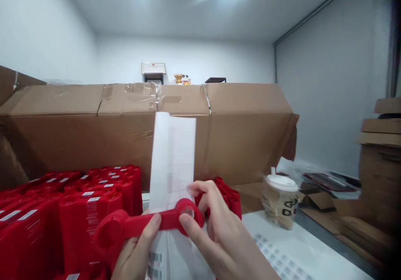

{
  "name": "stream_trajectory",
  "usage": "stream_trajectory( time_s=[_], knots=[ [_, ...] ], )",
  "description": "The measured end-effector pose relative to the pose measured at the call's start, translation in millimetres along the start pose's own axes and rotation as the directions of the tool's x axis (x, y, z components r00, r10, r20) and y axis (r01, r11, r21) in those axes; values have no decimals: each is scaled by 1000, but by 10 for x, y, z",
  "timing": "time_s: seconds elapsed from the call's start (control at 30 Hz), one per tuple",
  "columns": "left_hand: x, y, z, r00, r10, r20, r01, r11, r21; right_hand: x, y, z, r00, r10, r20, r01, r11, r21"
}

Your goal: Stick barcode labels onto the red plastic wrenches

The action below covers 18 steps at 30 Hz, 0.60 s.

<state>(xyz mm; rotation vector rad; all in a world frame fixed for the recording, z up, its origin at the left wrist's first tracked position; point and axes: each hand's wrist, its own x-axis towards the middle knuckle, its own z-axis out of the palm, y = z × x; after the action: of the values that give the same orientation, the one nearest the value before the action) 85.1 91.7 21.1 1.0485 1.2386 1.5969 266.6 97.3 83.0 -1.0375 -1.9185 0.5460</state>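
My left hand and my right hand both grip a red plastic tool with a ring at each end and a flat handle. My left thumb lies on the handle, and my right thumb and fingers wrap around the ring nearer the right. Behind the tool, a strip of white label backing stands upright. My right fingertips touch its edge. Below the tool, the strip continues with barcode labels on it, partly hidden by my hands.
Red packages with white labels are stacked close on the left. A large cardboard box stands behind them. To the right, a white table holds a lidded takeaway cup and a sheet of small labels. Flattened cardboard is piled at far right.
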Motion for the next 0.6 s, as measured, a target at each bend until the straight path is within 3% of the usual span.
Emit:
stream_trajectory(
  time_s=[0.1,0.2,0.27,0.4,0.6],
  knots=[
    [89,-57,-45,998,-32,-57,30,999,-34,25,56,25,991,128,-39,-124,988,95],
    [97,-104,-75,997,6,-77,-12,997,-79,31,78,83,985,115,128,-149,941,302],
    [56,-68,-62,999,26,-28,-29,993,-113,39,68,145,982,79,174,-144,905,401],
    [-41,133,-40,994,15,109,1,989,-145,93,40,281,985,89,146,-152,844,514],
    [-45,261,-151,949,-51,310,88,990,-106,144,59,359,987,102,123,-158,738,656]
  ],
)
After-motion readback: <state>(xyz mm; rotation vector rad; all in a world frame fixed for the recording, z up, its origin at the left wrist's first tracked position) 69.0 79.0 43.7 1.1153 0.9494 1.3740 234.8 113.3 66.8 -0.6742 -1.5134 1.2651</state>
